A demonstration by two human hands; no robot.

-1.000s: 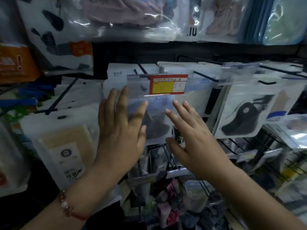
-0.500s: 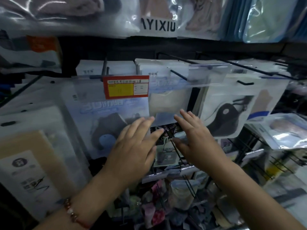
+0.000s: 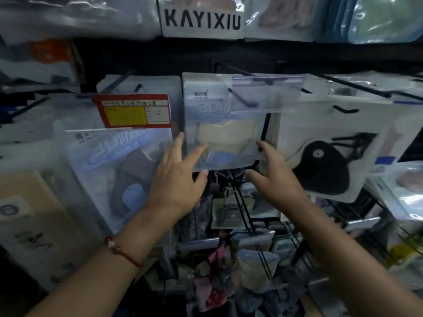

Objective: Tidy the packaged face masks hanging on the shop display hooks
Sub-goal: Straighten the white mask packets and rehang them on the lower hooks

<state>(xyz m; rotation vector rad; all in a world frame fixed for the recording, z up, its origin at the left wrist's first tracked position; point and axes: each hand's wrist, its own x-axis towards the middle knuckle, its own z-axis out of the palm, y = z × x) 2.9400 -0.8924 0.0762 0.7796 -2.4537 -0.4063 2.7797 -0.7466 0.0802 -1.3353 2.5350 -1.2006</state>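
A clear packet with a cream face mask (image 3: 225, 124) hangs on a black hook (image 3: 242, 97) in the middle of the display. My left hand (image 3: 180, 179) touches the packet's lower left corner with straight, spread fingers. At the lower right corner is my right hand (image 3: 273, 177), fingers straight along the packet's right edge and thumb under its bottom edge. Left of it hangs a grey mask packet (image 3: 121, 170) behind a red and yellow price tag (image 3: 134, 110). A black mask packet (image 3: 325, 163) hangs to the right.
Rows of bagged goods hang above, one marked KAYIXIU (image 3: 202, 19). Beige packets (image 3: 34, 213) crowd the left side. Black wire hooks (image 3: 345, 109) stick out toward me at the right. Below my hands a wire rack (image 3: 249, 243) holds small mixed items.
My view and both hands have shifted right, from the grey mask packet under the price tag to the cream mask packet. Both hands now frame its lower corners.
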